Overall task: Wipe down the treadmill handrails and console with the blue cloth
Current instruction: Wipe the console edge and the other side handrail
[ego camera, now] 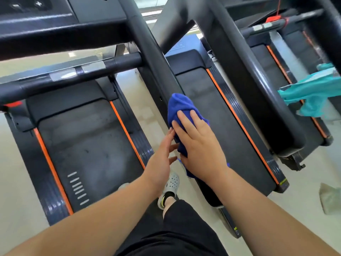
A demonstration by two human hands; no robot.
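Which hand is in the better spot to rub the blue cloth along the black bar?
Right, probably. The right hand lies flat on the blue cloth, pressing it to the black bar; the left hand only touches the cloth's edge with straight fingers.

Royal blue on the cloth (181,108). Black along the handrail (155,67); dark grey on the belt (88,145), edged with orange stripes (127,133), marked with white dashes (78,188). Teal on a second rag (313,97), pale cream across the floor (144,108), white with dotted holes on the shoe (172,182).
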